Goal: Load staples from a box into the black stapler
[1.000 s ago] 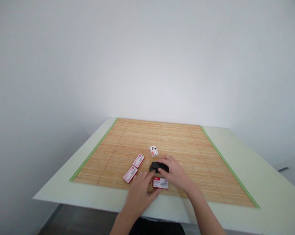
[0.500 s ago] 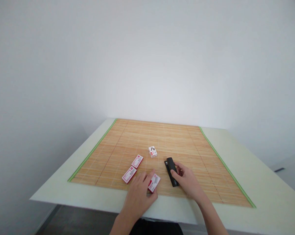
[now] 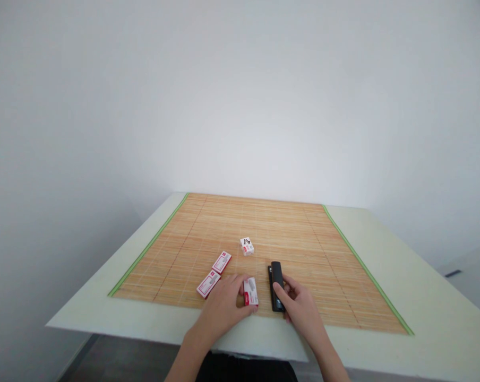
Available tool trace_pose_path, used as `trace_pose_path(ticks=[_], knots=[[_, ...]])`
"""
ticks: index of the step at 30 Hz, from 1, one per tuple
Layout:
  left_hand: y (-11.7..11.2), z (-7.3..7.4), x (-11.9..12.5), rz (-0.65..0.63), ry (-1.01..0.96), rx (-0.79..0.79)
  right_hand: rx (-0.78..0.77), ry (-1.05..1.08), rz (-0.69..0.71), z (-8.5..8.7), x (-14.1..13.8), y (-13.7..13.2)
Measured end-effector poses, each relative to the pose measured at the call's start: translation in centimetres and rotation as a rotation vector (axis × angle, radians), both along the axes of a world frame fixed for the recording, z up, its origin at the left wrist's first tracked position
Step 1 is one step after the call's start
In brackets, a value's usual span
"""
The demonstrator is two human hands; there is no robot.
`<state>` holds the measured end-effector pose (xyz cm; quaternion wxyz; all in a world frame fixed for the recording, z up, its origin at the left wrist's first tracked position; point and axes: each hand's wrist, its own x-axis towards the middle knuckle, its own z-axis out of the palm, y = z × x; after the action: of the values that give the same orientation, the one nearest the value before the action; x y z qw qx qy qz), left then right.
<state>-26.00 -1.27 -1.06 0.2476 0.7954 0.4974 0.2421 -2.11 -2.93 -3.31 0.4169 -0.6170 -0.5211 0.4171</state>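
Note:
A black stapler (image 3: 277, 284) lies on the bamboo mat with its long side pointing away from me. My right hand (image 3: 299, 305) grips it from the right, thumb on top and fingers along its side. To its left, my left hand (image 3: 226, 302) holds a small white and red box (image 3: 250, 292) between thumb and fingers, near the mat's front edge. Two similar flat boxes lie end to end on the left, the nearer box (image 3: 208, 284) by my left knuckles and the farther box (image 3: 222, 262) beyond it.
A small white box with a dark picture (image 3: 247, 246) sits farther back. The bamboo mat (image 3: 288, 228) has green side borders and covers much of the white table (image 3: 116, 315). A plain wall (image 3: 240, 106) rises behind the table.
The box in my left hand has turned to point nearly straight away from me. My right hand has turned the stapler straighter and drawn it slightly nearer.

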Motion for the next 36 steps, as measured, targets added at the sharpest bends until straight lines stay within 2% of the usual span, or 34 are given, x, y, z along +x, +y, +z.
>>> trace_pose_path(ticks=[13,22,36], knots=[[-0.2,-1.2,0.3,0.014,-0.003,0.045,0.054,-0.025,-0.020,0.3,-0.2,-0.2],[-0.8,-0.9,0.2,0.002,0.038,0.079,0.082,-0.044,-0.012,0.1,-0.2,-0.2],[-1.0,-1.5,0.6,0.086,-0.037,0.127,0.108,-0.133,-0.030,-0.3,-0.2,0.0]])
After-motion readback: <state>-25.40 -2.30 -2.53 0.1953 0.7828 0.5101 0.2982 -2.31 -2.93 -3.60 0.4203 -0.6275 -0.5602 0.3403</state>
